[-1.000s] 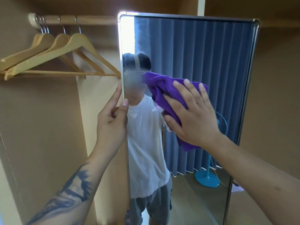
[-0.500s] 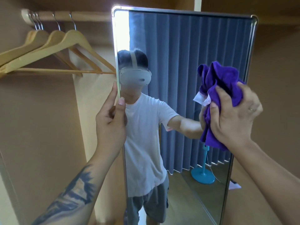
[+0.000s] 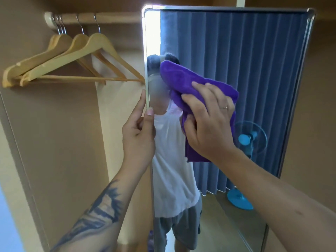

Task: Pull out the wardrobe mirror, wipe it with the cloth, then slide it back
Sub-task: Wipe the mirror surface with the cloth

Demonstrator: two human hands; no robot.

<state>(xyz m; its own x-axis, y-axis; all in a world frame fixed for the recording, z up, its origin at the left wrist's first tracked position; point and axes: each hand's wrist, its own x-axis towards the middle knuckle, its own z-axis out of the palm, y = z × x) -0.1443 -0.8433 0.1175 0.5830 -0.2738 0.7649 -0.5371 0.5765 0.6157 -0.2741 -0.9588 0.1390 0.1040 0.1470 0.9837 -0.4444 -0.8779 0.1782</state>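
Far left, wardrobe rail (image 3: 109,16): wooden hangers (image 3: 76,57) hooked on it, no clothes on them.
Left hand (image 3: 139,132): grip closed on mirror's left edge, thumb on the glass side, fingers (image 3: 141,104) behind the frame; tattooed forearm below.
Mirror (image 3: 245,70): pulled out of wardrobe, upright, metal frame; reflects person, blue curtain, blue fan.
Cloth (image 3: 181,79): purple, bunched, pressed to glass at upper-left centre, just right of left hand.
Right hand (image 3: 209,122): grip spread flat over cloth, palm down, ring on one finger.

Left hand (image 3: 139,131) fingers pinched, right hand (image 3: 209,128) spread flat, arms outstretched
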